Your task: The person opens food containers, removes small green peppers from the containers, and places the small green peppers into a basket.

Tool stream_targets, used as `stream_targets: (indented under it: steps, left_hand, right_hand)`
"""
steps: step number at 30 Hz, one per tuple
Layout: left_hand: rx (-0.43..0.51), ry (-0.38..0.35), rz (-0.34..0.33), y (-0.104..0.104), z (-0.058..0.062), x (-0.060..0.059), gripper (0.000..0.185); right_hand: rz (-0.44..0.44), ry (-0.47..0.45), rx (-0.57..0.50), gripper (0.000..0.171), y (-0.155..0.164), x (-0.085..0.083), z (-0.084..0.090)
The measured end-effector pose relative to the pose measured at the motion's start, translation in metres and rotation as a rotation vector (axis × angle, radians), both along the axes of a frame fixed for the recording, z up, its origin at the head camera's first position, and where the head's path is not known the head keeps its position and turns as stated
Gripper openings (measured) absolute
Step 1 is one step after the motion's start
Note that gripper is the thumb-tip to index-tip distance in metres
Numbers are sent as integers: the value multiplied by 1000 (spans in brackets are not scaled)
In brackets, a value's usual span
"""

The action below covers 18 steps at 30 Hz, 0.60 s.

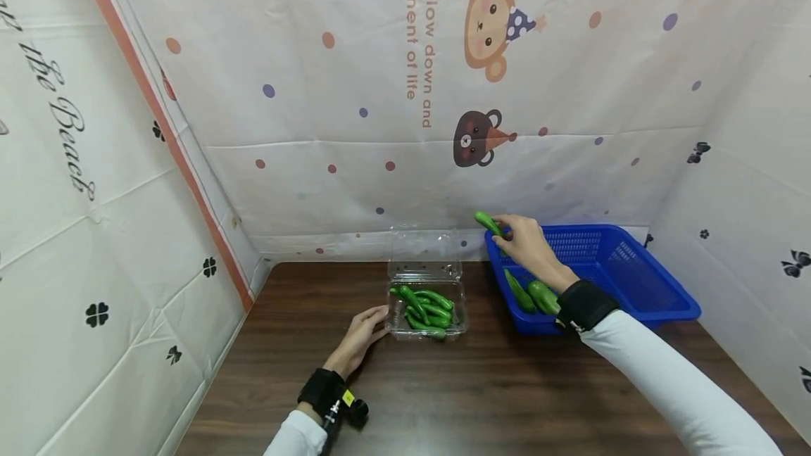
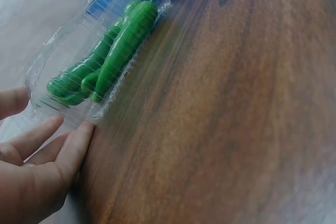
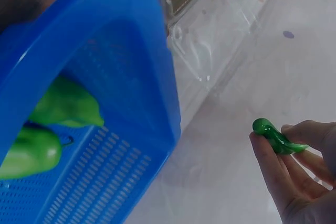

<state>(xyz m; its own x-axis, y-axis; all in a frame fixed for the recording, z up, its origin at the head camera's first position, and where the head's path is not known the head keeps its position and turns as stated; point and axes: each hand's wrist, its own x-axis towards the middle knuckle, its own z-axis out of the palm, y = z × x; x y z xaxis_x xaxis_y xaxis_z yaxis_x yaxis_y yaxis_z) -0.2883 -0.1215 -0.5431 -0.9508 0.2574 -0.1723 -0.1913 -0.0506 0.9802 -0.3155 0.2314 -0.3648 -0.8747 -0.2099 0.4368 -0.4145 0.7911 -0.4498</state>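
Note:
My right hand (image 1: pixel 527 243) pinches a green pepper (image 1: pixel 486 222) between thumb and fingers, above the near left corner of the blue basket (image 1: pixel 640 308). In the right wrist view, the held pepper (image 3: pixel 274 137) shows a rounded end and a curved body. Fairly straight fingers of my left hand (image 1: pixel 362 335) touch the left side of a clear plastic clamshell box (image 1: pixel 460 326). Its lid (image 1: pixel 423 248) stands raised at the back. Several long green peppers (image 1: pixel 431 312) lie inside the box, and the left wrist view shows them through its wall.
Two thicker green peppers (image 3: pixel 65 103) are visible inside the basket, which stands right of the box on the brown wooden table (image 1: pixel 443 400). Printed white cloth (image 1: pixel 355 90) hangs behind the table and along both sides.

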Motion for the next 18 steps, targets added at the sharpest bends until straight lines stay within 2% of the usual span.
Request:
stream_targets:
  steps: [18]
  left_hand:
    - [8,0,6,0,-2,-3,59]
  right_hand:
    - [-41,20,26,42,28,10,3]
